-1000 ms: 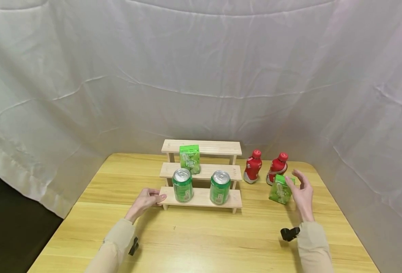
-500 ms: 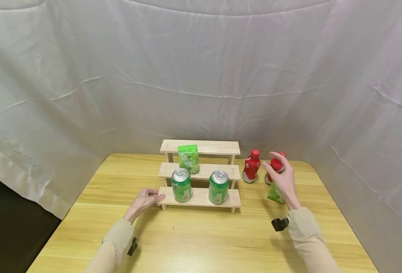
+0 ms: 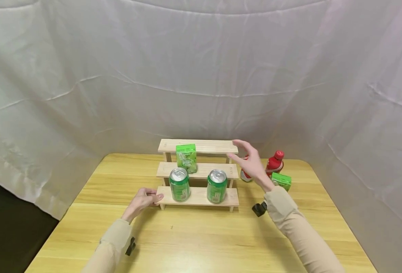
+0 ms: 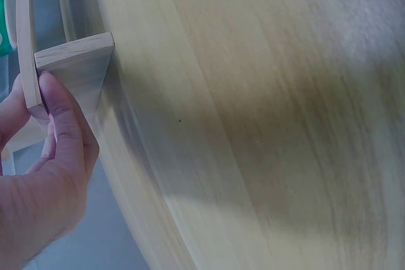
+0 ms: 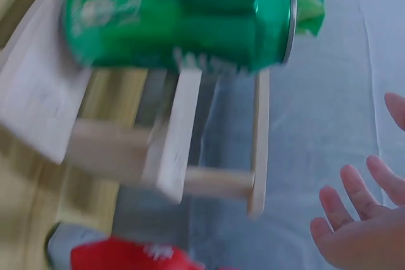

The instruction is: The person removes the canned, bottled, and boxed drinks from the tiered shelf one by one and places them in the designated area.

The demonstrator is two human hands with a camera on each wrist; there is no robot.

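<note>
In the head view a three-step wooden shelf (image 3: pixel 198 195) stands on the table. My left hand (image 3: pixel 141 203) pinches the left end of its lowest step, thumb on top, fingers beneath; the left wrist view shows this grip on the board (image 4: pixel 28 61). My right hand (image 3: pixel 254 167) holds nothing. It hovers beside the shelf's upper right end, fingers apart, partly hiding a red bottle (image 3: pixel 246 176). Two green cans, a left one (image 3: pixel 179 186) and a right one (image 3: pixel 216 187), stand on the lowest step. A green drink carton (image 3: pixel 186 159) stands on the middle step.
Right of the shelf stand a second red bottle (image 3: pixel 274 163) and another green carton (image 3: pixel 281 179) in front of it. Grey curtains (image 3: pixel 201 83) hang behind and at the sides of the wooden table (image 3: pixel 194 239).
My right hand has left the green carton at the right and moved leftward past the red bottles to the shelf's right side. My left hand keeps its grip on the lowest step.
</note>
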